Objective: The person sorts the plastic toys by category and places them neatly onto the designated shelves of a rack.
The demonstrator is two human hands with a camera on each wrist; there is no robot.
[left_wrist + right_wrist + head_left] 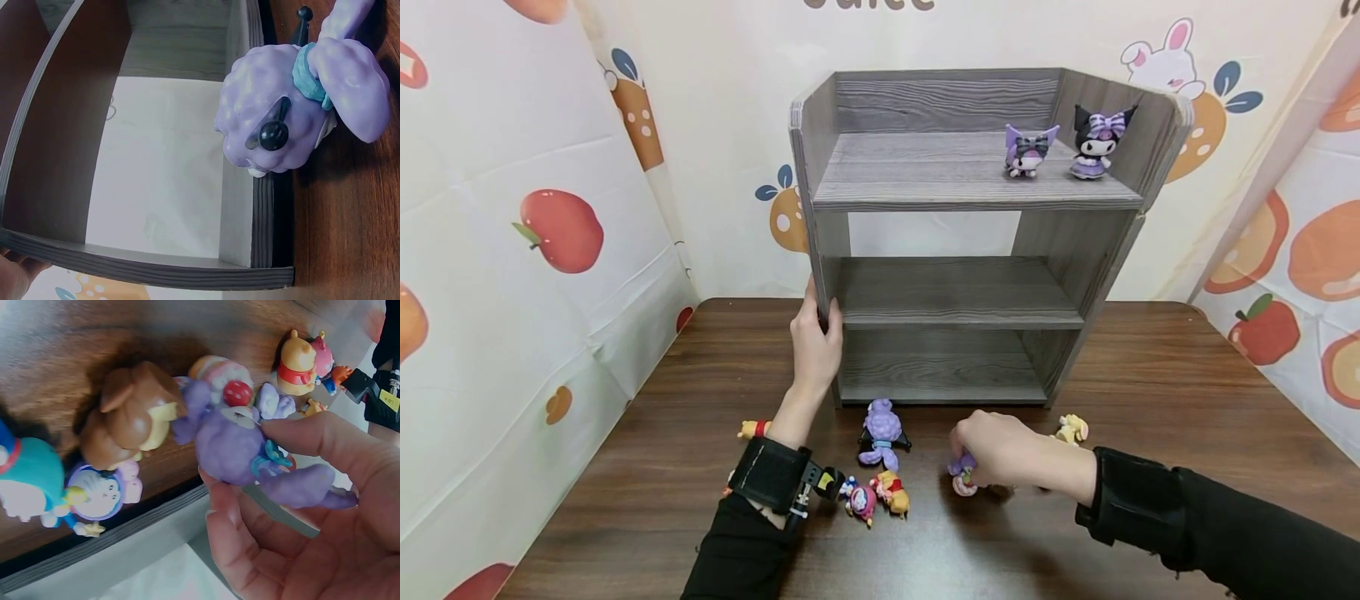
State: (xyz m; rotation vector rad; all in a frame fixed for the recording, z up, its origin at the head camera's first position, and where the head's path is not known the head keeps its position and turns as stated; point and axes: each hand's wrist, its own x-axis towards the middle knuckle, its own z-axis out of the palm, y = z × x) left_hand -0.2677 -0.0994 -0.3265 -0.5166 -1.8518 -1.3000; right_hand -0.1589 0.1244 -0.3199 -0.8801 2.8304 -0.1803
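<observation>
My left hand (816,346) grips the left side panel of a grey wooden shelf (955,287), thumb at the front edge and fingers behind. At the left wrist view's lower corner only a few fingertips (19,272) show at the panel. Low over the table, my right hand (996,446) pinches a small purple rabbit figurine (231,447) between thumb and fingers; it has a turquoise bow and long ears. Beside that figurine are a cake-like piece with a red berry (237,394) and a brown long-eared figurine (128,419).
On the top board stand a purple-eared figurine (1028,152) and a black-hooded one (1096,143). A lavender curly-headed figurine (882,425) is before the shelf. Nearer lie a pink figurine (862,502) and a yellow bear (892,492). A pale yellow figurine (1071,429) sits right.
</observation>
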